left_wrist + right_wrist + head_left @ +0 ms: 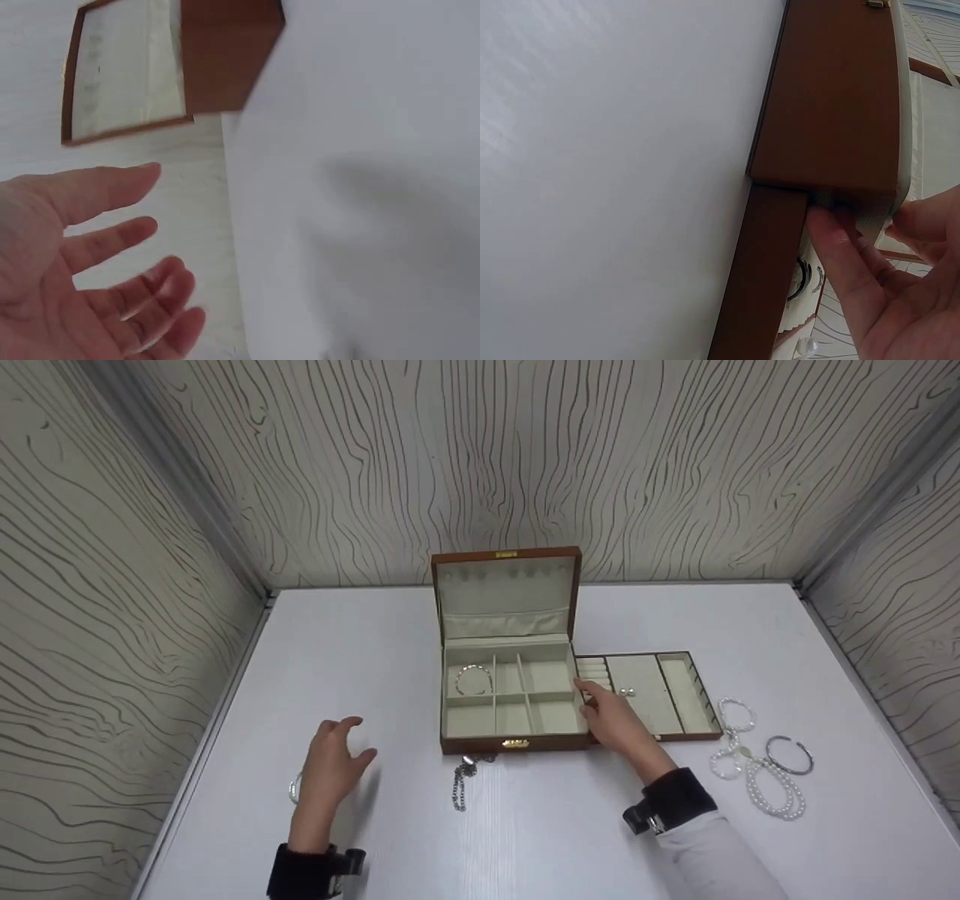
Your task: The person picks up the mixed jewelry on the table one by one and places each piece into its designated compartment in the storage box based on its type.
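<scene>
A brown jewelry box [517,742] stands with its lid [506,585] raised and its side drawer [634,675] pulled out to the right. My right hand [615,720] grips the box's right wall above the drawer; the right wrist view shows fingers [840,255] against that side and others at the rim. My left hand [330,765] hovers over the table left of the box, thumb and fingers apart, holding nothing. Beside its wrist a pale bracelet [294,789] is partly hidden. A beaded bracelet [472,667] lies in the box's back left compartment.
A dark chain [459,791] lies at the box's front. Pearl earrings [626,691] sit in the drawer. Right of it are a pearl strand [776,814], white beaded bracelets [737,726] and an open metal bangle [789,771]. Patterned walls [510,472] enclose the white table [525,840].
</scene>
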`<state>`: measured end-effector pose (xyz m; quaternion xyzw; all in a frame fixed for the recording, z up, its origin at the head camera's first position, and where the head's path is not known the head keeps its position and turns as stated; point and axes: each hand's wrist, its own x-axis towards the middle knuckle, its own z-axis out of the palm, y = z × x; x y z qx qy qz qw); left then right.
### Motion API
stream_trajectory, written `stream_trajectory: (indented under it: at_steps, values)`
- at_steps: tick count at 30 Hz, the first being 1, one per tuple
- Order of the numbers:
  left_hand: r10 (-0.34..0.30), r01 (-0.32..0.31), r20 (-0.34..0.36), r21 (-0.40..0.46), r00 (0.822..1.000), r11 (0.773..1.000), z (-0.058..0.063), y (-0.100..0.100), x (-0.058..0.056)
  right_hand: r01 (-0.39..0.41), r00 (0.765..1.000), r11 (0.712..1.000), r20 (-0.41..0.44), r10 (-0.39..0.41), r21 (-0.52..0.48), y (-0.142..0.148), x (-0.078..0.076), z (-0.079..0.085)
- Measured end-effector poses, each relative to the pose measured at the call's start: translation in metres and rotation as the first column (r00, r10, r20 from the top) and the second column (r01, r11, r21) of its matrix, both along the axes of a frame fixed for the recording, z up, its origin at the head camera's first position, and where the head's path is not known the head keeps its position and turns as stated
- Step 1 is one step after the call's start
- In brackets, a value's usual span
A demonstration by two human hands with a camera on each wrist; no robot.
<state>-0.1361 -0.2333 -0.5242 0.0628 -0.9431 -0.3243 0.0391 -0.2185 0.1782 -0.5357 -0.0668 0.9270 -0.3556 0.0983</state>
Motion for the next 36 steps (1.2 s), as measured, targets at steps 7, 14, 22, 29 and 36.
stream_trajectory:
  at_steps: [7, 14, 22, 29, 36]
  values:
    - [0.144, -0.126, 0.164, -0.116, 0.976, 0.985, -0.01, -0.04, 0.023, 0.013, 0.999, 1.0, 0.042, -0.013, 0.001, 0.0, 0.0, 0.002]
    - [0.161, -0.122, 0.33, -0.136, 0.93, 0.983, -0.021, -0.055, 0.036, 0.015, 0.999, 1.0, 0.045, -0.015, 0.001, 0.001, 0.0, 0.001]
    - [0.192, -0.152, 0.287, -0.157, 0.938, 0.976, -0.029, -0.058, 0.033, 0.015, 0.999, 1.0, 0.033, -0.014, -0.007, 0.0, 0.0, 0.0]
    - [0.21, -0.171, 0.273, -0.159, 0.939, 0.972, -0.033, -0.061, 0.029, 0.011, 1.0, 1.0, 0.016, -0.011, -0.008, 0.0, 0.0, 0.001]
    - [0.219, -0.189, 0.252, -0.136, 0.943, 0.973, -0.035, -0.063, 0.034, 0.009, 1.0, 1.0, 0.016, -0.01, 0.006, -0.001, 0.0, 0.0]
